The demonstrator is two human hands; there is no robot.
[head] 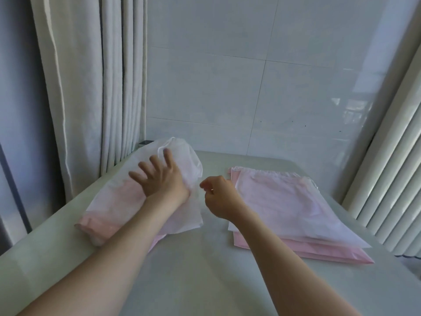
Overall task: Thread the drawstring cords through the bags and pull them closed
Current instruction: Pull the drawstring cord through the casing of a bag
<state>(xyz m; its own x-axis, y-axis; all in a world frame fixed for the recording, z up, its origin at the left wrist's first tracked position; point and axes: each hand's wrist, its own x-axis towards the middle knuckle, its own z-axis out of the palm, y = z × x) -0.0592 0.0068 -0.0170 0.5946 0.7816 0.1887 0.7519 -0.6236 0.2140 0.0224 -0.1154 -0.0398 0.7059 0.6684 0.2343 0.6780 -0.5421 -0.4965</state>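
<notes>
While flat on the bag, left grip splayed; right grip curled, contents unclear.

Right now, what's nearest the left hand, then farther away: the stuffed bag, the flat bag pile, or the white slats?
1. stuffed bag, right under the left hand.
2. flat bag pile, on the right.
3. white slats, far right edge.
</notes>
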